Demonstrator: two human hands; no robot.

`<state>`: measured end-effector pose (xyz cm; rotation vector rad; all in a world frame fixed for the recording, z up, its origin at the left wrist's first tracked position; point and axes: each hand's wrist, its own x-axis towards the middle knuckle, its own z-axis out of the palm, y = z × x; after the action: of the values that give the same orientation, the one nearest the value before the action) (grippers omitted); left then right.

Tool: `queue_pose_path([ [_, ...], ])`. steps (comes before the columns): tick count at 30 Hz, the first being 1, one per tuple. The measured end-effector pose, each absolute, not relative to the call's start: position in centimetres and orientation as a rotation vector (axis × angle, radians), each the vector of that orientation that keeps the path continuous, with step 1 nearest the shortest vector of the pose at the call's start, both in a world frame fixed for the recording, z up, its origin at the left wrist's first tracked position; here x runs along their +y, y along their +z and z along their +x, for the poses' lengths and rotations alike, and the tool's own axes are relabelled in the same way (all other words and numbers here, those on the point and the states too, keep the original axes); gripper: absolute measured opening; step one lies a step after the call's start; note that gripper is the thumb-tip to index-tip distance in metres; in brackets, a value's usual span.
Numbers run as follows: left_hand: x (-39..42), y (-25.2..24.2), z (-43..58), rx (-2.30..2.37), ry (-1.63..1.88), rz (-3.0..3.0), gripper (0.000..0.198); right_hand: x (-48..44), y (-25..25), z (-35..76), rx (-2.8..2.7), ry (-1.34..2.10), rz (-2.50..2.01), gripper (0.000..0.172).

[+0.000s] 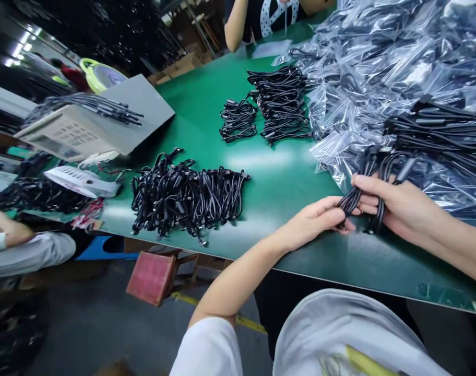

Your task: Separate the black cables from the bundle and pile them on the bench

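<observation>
Near the front edge of the green table, my two hands meet on a bundle of black cables [352,200]. The fingers of my left hand [320,216] are pinched around its lower left end. My right hand [398,201] is wrapped round more black cable [380,209] of the same kind, its thumb across the top. A thicker grey-black piece [405,169] sticks up beside the right fingers. Just beyond my hands lie clear plastic bags [335,154], and a pile of long black cables [441,128] rests on bags to the right.
Folded black cables lie in a large heap [187,198] at left and in stacks [281,102] farther back on the green table [277,177]. A grey machine [116,120] and a white fan-like device [81,180] stand left. A co-worker's arm [236,26] shows opposite; a red stool [151,277] is below.
</observation>
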<state>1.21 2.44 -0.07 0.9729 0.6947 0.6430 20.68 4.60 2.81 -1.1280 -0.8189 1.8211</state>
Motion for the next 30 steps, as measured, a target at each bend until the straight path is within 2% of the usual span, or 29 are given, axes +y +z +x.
queue_pose_path([
  [2,2.2,0.2,1.0,0.807,0.689,0.993,0.054,5.4,3.0,21.2,-0.699,1.655,-1.129,0.044],
  [5,1.9,0.6,0.9,0.909,0.645,1.016,0.046,6.3,3.4,21.7,-0.672,1.573,-1.132,0.044],
  [16,1.8,0.7,1.2,0.871,0.511,1.005,0.044,5.6,2.5,21.1,-0.860,1.598,-1.187,0.040],
  [30,1.9,0.7,1.1,0.876,0.511,0.996,0.046,5.7,2.0,21.0,-0.822,1.637,-1.208,0.045],
])
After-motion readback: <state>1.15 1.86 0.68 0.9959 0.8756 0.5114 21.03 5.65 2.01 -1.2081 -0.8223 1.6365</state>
